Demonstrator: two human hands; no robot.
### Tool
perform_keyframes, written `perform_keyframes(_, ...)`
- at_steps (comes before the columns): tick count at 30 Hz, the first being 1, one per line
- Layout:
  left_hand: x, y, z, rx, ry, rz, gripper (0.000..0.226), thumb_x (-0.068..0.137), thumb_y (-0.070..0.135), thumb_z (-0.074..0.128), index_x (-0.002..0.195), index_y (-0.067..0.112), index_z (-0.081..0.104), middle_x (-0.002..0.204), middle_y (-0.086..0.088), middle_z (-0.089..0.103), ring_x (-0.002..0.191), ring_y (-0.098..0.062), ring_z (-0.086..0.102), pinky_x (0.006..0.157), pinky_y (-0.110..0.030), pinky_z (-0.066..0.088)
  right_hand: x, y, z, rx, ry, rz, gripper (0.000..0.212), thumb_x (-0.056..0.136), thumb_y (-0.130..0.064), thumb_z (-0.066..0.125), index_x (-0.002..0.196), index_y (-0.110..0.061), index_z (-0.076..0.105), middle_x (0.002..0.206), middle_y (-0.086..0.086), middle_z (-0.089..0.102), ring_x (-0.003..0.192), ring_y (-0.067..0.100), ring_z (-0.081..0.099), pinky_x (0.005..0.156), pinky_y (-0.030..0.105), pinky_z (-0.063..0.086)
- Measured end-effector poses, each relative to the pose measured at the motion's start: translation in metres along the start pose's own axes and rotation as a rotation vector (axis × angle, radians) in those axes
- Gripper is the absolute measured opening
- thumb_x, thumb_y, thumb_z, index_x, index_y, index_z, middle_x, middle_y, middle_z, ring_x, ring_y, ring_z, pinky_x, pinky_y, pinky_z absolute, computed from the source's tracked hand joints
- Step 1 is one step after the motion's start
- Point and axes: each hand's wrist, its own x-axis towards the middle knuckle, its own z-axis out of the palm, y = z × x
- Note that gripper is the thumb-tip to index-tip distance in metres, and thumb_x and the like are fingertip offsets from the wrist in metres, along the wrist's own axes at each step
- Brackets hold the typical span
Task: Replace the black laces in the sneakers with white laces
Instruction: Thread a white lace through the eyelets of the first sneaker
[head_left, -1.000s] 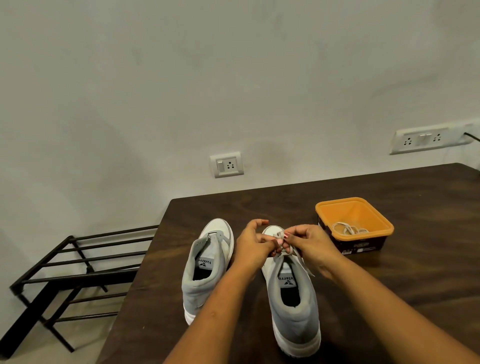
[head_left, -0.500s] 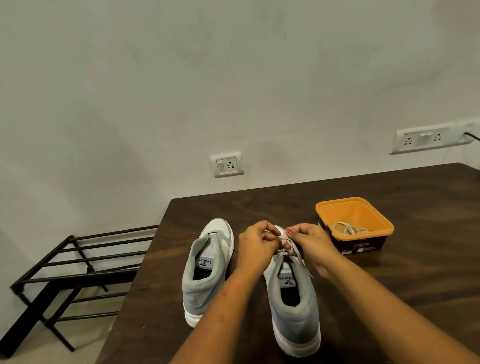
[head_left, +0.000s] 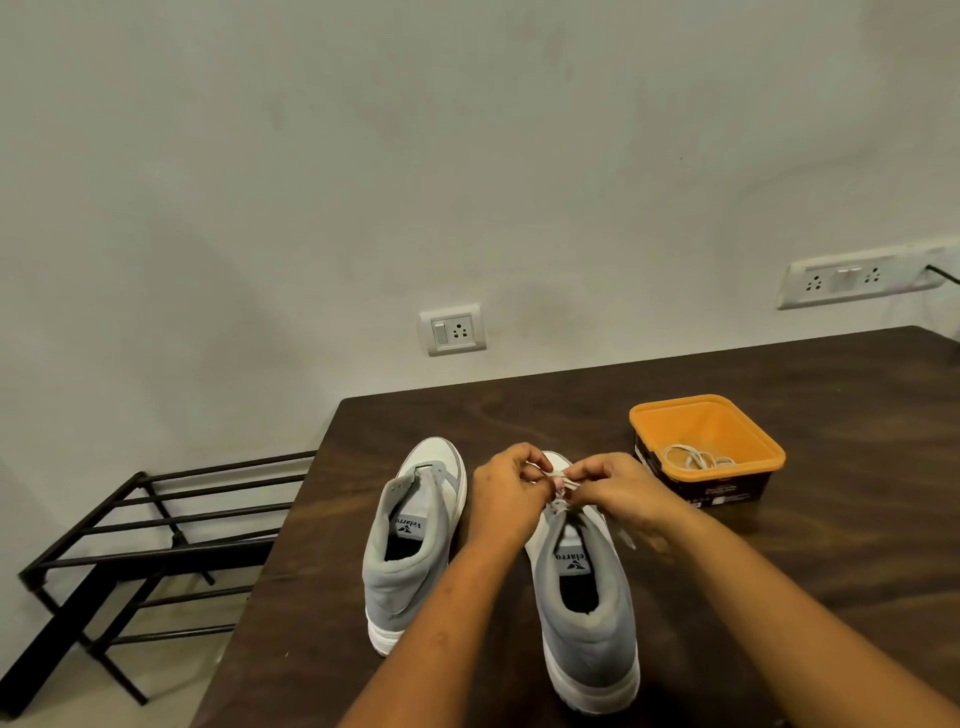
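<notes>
While fingers (head_left: 532, 460) pinch flat lace (head_left: 570, 484), grey sneaker (head_left: 589, 623)

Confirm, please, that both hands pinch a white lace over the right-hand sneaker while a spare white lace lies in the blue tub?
Nearly: the tub is orange, not blue, as the head view shows. The rest holds: the left hand and right hand pinch a white lace over the right-hand sneaker, and a spare white lace lies in the tub.

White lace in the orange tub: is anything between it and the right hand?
Nothing visible. The white lace lies coiled in the open orange tub, with only bare table between it and the right hand, which pinches the right sneaker's lace.
</notes>
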Motion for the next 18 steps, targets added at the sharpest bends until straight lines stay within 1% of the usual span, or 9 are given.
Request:
perform_keyframes(2,0.0004,-0.0007,0.0010,0.032,-0.014,0.035,0.026,0.078,0.008,0.071,0.069,0.029,0.058,0.064,0.001,0.065,0.063,-0.012,0.062,0.065,-0.027,0.053,0.0023,0.0015,-0.0002,-0.047,0.033,0.000,0.021,0.080,0.009,0.060,0.088,-0.005,0.074,0.091,0.015,0.071,0.094,0.025,0.066,0.087,0.035,0.054)
perform_keyframes(3,0.0004,-0.0009,0.0015,0.058,-0.017,0.059,0.023,0.079,0.009,0.071,0.072,0.028,0.059,0.065,0.002,0.064,0.063,-0.011,0.060,0.065,-0.027,0.053,0.0033,0.0023,0.0004,-0.057,0.039,0.002,0.020,0.080,0.008,0.060,0.087,-0.004,0.074,0.090,0.016,0.071,0.093,0.026,0.066,0.088,0.037,0.053)
perform_keyframes(5,0.0004,-0.0011,0.0024,0.101,-0.023,0.101,0.018,0.081,0.013,0.071,0.077,0.026,0.060,0.066,0.004,0.062,0.064,-0.011,0.060,0.065,-0.025,0.053,0.0028,0.0028,0.0014,-0.065,0.036,0.008,0.016,0.083,0.004,0.059,0.085,-0.003,0.073,0.084,0.014,0.070,0.084,0.022,0.065,0.076,0.032,0.054)
perform_keyframes(8,0.0006,-0.0018,0.0026,0.048,-0.048,0.078,0.018,0.082,0.014,0.071,0.078,0.028,0.060,0.073,0.003,0.067,0.069,-0.008,0.063,0.067,-0.021,0.053,0.0010,0.0015,0.0005,-0.087,0.029,0.025,0.019,0.087,0.001,0.056,0.076,-0.007,0.069,0.062,0.001,0.060,0.058,0.008,0.051,0.049,0.015,0.039)
perform_keyframes(10,0.0015,-0.0017,0.0026,-0.031,-0.071,0.019,0.018,0.082,0.009,0.068,0.079,0.026,0.062,0.074,0.002,0.069,0.067,-0.005,0.063,0.067,-0.019,0.052,0.0016,0.0030,0.0007,-0.071,0.020,0.033,0.023,0.088,0.001,0.056,0.072,-0.010,0.066,0.054,-0.004,0.055,0.051,0.004,0.045,0.043,0.011,0.034)
perform_keyframes(12,0.0025,-0.0008,0.0037,-0.148,-0.099,-0.077,0.013,0.082,0.004,0.068,0.082,0.017,0.065,0.068,0.000,0.068,0.062,-0.009,0.062,0.066,-0.022,0.052,0.0012,0.0041,0.0021,-0.049,0.023,0.016,0.022,0.087,0.001,0.060,0.070,-0.010,0.066,0.058,-0.001,0.058,0.056,0.006,0.050,0.049,0.014,0.040)
perform_keyframes(15,0.0028,-0.0021,0.0049,-0.317,-0.109,-0.229,0.011,0.079,0.000,0.068,0.081,0.010,0.067,0.060,-0.003,0.064,0.058,-0.017,0.058,0.066,-0.031,0.052,0.0007,0.0053,0.0026,-0.041,0.043,-0.038,0.011,0.081,0.001,0.070,0.075,-0.008,0.067,0.076,0.009,0.067,0.076,0.018,0.062,0.074,0.031,0.053)
perform_keyframes(16,0.0033,-0.0040,0.0050,-0.355,-0.111,-0.257,0.011,0.079,-0.001,0.069,0.079,0.011,0.067,0.061,-0.005,0.064,0.059,-0.019,0.058,0.066,-0.032,0.052,0.0007,0.0052,0.0017,-0.047,0.039,-0.051,0.009,0.080,0.000,0.072,0.079,-0.008,0.068,0.081,0.010,0.069,0.081,0.021,0.065,0.080,0.033,0.054)
perform_keyframes(18,0.0027,-0.0048,0.0049,-0.417,-0.129,-0.290,0.011,0.080,-0.002,0.067,0.080,0.009,0.066,0.067,-0.008,0.066,0.064,-0.021,0.060,0.067,-0.032,0.052,0.0005,0.0050,-0.0001,-0.078,0.020,-0.073,0.011,0.079,-0.004,0.074,0.083,-0.012,0.068,0.087,0.008,0.070,0.087,0.022,0.067,0.083,0.034,0.056)
